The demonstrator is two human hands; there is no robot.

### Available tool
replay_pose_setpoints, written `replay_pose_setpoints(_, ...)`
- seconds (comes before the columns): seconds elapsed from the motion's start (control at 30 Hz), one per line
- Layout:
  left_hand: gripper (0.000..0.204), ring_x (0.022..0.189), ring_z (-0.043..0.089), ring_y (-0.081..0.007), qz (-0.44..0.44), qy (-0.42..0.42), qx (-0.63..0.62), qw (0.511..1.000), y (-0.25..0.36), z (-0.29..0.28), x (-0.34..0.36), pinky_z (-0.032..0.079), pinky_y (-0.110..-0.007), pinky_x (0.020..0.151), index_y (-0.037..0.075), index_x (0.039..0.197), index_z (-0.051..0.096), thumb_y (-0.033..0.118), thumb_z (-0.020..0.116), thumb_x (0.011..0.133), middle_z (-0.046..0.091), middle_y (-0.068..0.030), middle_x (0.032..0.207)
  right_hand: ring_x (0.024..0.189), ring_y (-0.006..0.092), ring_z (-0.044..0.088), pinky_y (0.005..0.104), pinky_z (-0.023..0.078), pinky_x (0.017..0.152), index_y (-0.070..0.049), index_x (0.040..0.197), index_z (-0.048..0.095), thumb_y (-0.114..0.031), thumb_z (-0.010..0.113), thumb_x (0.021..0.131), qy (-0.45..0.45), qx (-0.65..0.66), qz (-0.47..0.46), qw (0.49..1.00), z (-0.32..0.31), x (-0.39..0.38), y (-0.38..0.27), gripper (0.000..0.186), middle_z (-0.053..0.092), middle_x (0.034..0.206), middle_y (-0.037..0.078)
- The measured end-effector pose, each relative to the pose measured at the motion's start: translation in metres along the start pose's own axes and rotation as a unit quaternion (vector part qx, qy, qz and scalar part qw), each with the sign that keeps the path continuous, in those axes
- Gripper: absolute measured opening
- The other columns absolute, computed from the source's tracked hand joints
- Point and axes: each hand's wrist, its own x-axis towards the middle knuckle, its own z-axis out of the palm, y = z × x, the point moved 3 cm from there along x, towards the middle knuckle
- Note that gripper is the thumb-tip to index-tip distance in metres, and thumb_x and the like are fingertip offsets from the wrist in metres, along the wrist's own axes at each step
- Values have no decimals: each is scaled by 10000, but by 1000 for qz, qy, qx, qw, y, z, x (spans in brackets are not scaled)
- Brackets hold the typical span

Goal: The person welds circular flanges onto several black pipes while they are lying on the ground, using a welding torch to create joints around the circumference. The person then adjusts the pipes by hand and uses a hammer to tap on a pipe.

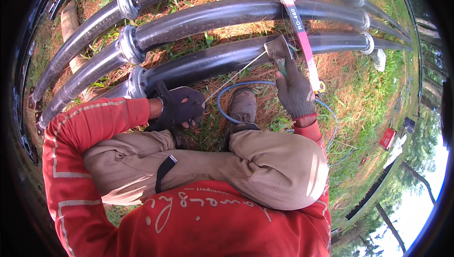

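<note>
My left hand (182, 106), in a black glove with fingertips showing, is closed near my left shin. A thin welding rod (235, 76) slants up and right from its fingers. The rod's far end meets the squarish, dull brown head of a green-handled electrode holder (279, 48). Around that handle my right hand (295, 89), in a dark grey glove, is closed. Just beyond both hands lies the nearest black pipe (203, 63). Beside my right hand, a pink and white packet of welding rods (302, 35) leans across the pipes, rod ends sticking out of its top.
Two more black pipes (203, 23) with flanged collars (130, 44) run alongside. A blue cable (222, 91) loops around my boot (242, 106) on the grass. A wooden log (71, 30) lies under the pipes at left. A red box (388, 139) sits far right.
</note>
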Motion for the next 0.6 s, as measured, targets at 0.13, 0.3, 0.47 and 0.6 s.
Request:
replay_pose_setpoints(0.13,273,931,835,-263,-22,50,18,998,7,2,-1,730,-401,742,37,1264,708,260,760,1117,789,-150,1046,957,520,755,615,574,774,-112,1541,617,-312,687,1114,40,102,5,994,10,-1,7,477,740,1070,286)
replay_pose_setpoints(0.3,292,915,831,-260,-1,4,-49,999,3,-8,6,722,-377,738,34,1323,698,247,745,1128,797,-157,1054,988,521,760,622,583,787,-149,1647,551,-296,694,1100,-16,66,32,997,12,-1,-4,584,742,1128,290)
replay_pose_setpoints(0.47,369,871,822,-251,34,-53,-122,991,-12,-24,31,718,-351,738,45,1433,652,269,721,1147,791,-154,1037,1009,528,771,611,613,814,-159,1723,482,-297,700,1092,-21,8,27,999,16,-5,-6,682,755,1202,290)
replay_pose_setpoints(0.6,363,844,818,-240,47,9,-84,995,-2,-24,41,715,-350,725,39,1415,664,278,716,1147,792,-150,1039,1005,531,777,606,620,817,-144,1731,472,-323,701,1097,-23,68,17,997,23,-9,-5,698,752,1257,291)
